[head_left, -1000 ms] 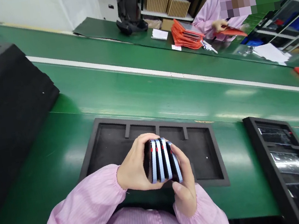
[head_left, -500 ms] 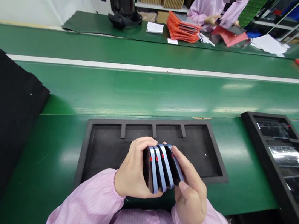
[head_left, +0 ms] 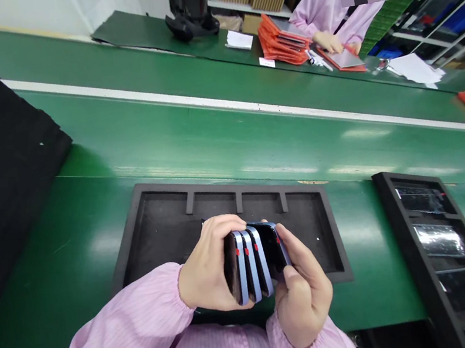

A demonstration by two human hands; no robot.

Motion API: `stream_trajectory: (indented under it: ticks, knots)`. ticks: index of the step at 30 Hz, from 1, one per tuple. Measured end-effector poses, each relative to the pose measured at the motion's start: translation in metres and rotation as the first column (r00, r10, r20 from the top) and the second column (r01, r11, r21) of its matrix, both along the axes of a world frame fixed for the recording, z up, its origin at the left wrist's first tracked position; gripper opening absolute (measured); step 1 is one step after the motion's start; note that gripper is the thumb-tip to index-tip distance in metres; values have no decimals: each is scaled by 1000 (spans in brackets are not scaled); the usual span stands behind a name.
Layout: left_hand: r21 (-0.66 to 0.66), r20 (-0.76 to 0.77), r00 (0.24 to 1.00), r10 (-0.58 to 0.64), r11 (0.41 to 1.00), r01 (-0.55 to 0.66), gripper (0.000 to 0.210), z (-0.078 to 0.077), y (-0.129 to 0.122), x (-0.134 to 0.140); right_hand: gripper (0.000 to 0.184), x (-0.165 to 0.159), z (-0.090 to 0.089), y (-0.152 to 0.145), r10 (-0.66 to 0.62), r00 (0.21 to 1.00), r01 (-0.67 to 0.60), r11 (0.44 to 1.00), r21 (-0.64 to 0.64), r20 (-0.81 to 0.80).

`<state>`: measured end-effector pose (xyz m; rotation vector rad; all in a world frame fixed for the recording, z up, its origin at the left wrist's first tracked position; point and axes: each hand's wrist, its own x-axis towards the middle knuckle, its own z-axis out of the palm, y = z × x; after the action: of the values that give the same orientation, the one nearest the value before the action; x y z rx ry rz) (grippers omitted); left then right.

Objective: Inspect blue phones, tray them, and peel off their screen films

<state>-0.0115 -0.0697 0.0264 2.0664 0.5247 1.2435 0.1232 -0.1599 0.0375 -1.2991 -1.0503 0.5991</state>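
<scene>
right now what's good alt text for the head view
The left hand holds three blue-edged phones, and the right hand holds a fourth angled beside them, partly hiding a black tray on a green table; beyond, another person handles a red pouch.

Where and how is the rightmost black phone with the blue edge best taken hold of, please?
I would take the rightmost phone by its blue edge and outer side, from the right, where the right hand holds it: it leans away from the three blue-edged phones in the left hand, so that side looks easiest.
</scene>
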Motion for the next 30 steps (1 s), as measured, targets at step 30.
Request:
stream_trajectory:
  ticks: [30]
  knots:
    - [-41, -41, 999, 13, 999, -14, 89, 3, 1, 4, 64, 1, 13, 4, 177, 980, -177, 984, 2, -95]
